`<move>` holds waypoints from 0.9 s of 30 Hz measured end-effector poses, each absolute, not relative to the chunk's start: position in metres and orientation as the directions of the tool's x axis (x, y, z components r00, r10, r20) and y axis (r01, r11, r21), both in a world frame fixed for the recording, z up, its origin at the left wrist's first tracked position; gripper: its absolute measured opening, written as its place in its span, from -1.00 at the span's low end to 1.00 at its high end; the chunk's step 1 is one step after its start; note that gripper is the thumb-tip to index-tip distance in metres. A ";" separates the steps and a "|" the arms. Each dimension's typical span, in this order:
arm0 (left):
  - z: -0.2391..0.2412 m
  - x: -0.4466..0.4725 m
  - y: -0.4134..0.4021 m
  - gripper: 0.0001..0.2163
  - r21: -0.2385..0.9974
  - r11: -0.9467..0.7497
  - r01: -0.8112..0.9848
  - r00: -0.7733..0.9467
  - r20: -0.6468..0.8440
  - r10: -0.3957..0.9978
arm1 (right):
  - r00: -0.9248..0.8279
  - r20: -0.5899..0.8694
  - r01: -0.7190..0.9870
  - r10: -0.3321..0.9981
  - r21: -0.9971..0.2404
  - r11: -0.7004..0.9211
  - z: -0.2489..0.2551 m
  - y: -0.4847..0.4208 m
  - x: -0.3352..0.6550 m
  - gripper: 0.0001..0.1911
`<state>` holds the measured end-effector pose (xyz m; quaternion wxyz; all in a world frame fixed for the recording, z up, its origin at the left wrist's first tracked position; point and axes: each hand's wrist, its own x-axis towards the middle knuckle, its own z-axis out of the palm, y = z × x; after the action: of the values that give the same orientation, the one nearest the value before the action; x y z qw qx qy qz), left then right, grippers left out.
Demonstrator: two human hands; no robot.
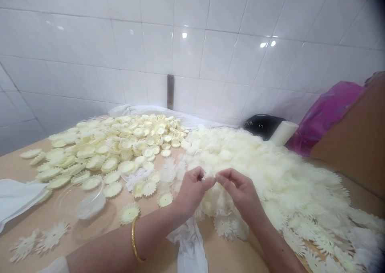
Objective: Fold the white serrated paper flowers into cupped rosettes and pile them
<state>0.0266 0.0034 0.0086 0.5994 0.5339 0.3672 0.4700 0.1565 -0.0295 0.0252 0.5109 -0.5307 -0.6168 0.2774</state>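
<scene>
Pinching one thin white petal piece [214, 179] between them, the left hand [192, 190] and right hand [240, 192] meet fingertip to fingertip over the near edge of the white petal heap [270, 172]. Left of the heap, a clear plastic bowl [81, 200] holds one cream flower disc [91, 183].

**Around the worktable**

A clear plastic dish [87, 198] sits at eight o'clock on the tan table [18, 166], with a white cloth [15, 196] just beyond it at nine. At twelve, a dark metal strip [170, 91] stands upright against the white tiled wall [210, 32]. Toward two o'clock lie a black bag [263, 124], a white roll [283, 132] and a pink plastic bag [325, 112]; a brown cardboard box [357, 140] fills three.
</scene>
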 end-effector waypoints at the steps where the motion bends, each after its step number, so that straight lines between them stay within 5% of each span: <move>1: 0.009 0.027 0.003 -0.74 0.987 -0.019 -0.159 0.290 0.065 0.955 | 0.083 0.331 0.375 0.940 -0.884 0.278 0.025 -0.030 0.156 -0.77; 11: 0.013 0.026 0.003 -0.80 0.959 0.112 -0.260 0.453 0.019 0.891 | 0.103 0.378 0.506 0.920 -0.817 0.279 0.023 -0.031 0.153 -0.79; 22: 0.019 0.023 0.016 -0.86 0.886 0.240 -0.397 0.223 -0.161 0.962 | 0.019 0.640 0.750 0.769 -0.518 0.412 0.017 -0.031 0.148 -0.89; 27: 0.029 0.021 0.021 -0.83 0.882 0.199 -0.426 0.192 -0.127 0.973 | 0.027 0.693 0.746 0.720 -0.493 0.447 0.022 -0.034 0.147 -0.89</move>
<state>0.0209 0.0210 0.0288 0.6791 0.3672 0.3721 0.5153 0.1469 -0.0339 0.0220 0.4871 -0.5255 -0.6975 -0.0133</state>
